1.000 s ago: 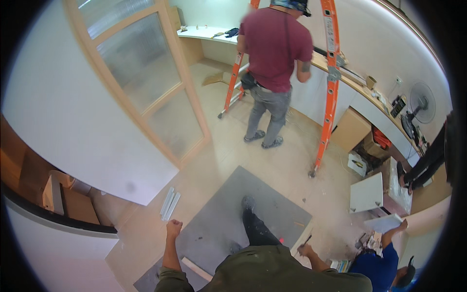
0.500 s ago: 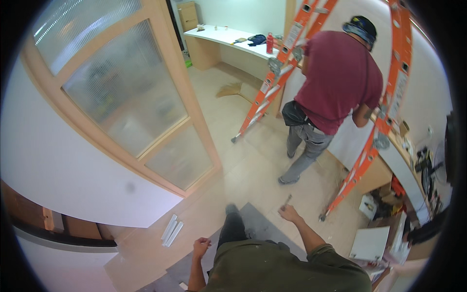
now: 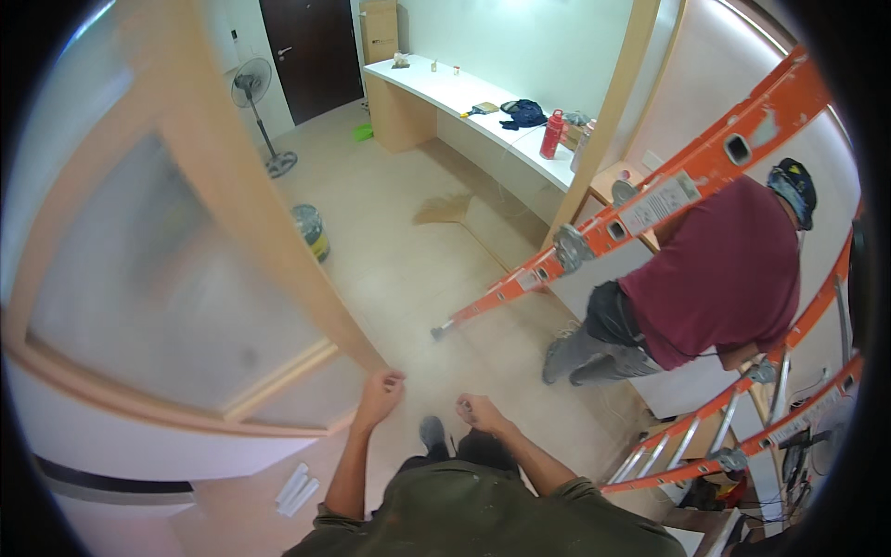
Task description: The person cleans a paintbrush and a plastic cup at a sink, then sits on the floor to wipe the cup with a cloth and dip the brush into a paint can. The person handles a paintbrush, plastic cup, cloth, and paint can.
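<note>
Your left hand (image 3: 379, 397) curls its fingers loosely at the lower corner of the wooden-framed glass door (image 3: 200, 269), seemingly touching its edge, while your right hand (image 3: 475, 411) is clenched, holding nothing

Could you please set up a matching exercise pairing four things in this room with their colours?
Things:
1. ladder
2. bottle on the counter
3. co-worker's shirt
4. door at the far end

Colours:
A. dark brown
B. orange
C. maroon
D. red

Pairs: 1-B, 2-D, 3-C, 4-A
</note>
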A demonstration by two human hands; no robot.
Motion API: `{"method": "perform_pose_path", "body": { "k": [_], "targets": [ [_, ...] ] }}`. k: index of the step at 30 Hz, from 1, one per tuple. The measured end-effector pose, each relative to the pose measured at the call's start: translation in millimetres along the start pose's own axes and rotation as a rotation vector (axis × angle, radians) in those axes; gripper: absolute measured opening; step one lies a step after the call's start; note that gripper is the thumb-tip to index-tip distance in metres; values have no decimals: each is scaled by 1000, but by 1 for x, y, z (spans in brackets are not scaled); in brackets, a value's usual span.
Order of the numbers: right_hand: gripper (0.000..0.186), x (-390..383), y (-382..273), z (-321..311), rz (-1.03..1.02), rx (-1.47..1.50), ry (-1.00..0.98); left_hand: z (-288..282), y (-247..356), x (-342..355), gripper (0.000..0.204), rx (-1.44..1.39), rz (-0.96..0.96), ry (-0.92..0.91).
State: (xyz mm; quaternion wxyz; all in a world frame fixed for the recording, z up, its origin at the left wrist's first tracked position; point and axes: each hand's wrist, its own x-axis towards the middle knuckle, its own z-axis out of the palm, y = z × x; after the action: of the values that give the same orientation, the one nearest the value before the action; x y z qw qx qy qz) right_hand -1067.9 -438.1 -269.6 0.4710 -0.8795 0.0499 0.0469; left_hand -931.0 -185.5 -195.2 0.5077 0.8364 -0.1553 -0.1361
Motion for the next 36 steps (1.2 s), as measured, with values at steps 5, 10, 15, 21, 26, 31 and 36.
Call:
{"method": "perform_pose_path", "body": {
  "k": [5, 10, 15, 21, 26, 31, 36],
  "targets": [
    [26, 121, 44, -22, 27, 159, -175, 6, 81, 93, 15, -33, 100, 193],
    [27, 258, 76, -15, 82, 320, -358, 15, 86, 147, 18, -52, 37, 403],
    [35, 363, 142, -21, 202, -294, -737, 22, 94, 168, 19, -116, -57, 392],
    [37, 437, 107, -7, 145, -62, -603, -1, 98, 203, 24, -113, -186, 118],
    [28, 492, 60, 5, -59, 6, -505, -17, 91, 240, 23, -143, -247, 196],
    [23, 578, -9, 43, -225, -3, -648, -43, 82, 266, 22, -209, -400, 364],
    [29, 672, -36, 90, -239, -76, -983, -69, 77, 318, 19, -458, -596, 646]
  ]
}}
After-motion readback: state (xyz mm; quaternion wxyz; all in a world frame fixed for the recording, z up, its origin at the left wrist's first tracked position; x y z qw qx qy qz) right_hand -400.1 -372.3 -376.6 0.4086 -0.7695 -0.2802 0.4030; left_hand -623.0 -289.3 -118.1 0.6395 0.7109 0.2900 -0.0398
